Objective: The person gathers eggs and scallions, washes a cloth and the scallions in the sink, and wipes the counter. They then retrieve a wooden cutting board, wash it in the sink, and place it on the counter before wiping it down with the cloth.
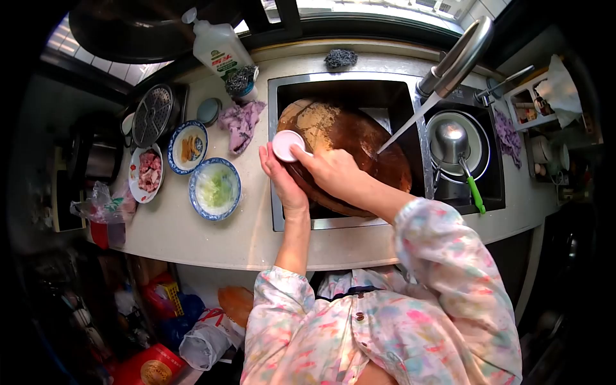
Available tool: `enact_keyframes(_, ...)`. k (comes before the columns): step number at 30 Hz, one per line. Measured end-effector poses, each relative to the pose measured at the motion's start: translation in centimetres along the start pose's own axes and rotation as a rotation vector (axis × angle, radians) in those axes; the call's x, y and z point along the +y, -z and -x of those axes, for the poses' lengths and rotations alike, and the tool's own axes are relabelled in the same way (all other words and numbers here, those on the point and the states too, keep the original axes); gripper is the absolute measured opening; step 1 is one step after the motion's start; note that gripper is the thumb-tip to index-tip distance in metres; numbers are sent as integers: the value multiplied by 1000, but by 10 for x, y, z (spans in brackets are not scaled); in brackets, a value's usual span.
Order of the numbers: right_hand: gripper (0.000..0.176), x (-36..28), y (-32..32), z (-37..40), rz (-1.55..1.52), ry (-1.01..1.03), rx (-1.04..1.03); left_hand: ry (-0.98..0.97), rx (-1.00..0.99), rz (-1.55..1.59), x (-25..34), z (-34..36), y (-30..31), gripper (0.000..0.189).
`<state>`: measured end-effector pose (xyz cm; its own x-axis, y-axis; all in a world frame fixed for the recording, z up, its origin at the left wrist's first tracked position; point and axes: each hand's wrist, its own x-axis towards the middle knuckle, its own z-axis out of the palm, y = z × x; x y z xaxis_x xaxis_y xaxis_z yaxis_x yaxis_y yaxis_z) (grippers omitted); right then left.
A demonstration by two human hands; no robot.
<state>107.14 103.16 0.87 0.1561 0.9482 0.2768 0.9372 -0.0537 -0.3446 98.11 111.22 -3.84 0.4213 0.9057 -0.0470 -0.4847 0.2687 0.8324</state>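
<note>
Holding 1 small white dish [287,145] at the sink [346,78] rim, 2 hands.
Left hand [282,183]: fingers together, cupping the dish from below. Right hand [335,170]: fingertips pinch its right edge. Board [366,138] lies in the sink just beyond the fingers, under the water stream [401,131].

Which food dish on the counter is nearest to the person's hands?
The blue-rimmed ceramic bowl of green vegetables, nearest the left hand holding a small white round dish; the yellow-food bowl and meat plate lie farther left.
</note>
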Motion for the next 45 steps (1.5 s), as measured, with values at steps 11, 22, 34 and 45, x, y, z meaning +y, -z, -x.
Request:
enact_keyframes(11, 57, -6, 22, 66, 25, -20, -45, -16, -32, -228, -1, 19, -4, 71)
enact_keyframes(22, 34, 125, -60, 52, 284, -636, -88, -190, -212, -925, -6, 2, 9, 52)
enact_keyframes(34, 44, 44, -7, 62, 55, -385, -185, -325, -218, -1073, -9, 1, 5, 62)
enact_keyframes(45, 31, 142, -80, 50, 42, -822, -6, -277, -237, -996, -10, 0, 9, 65)
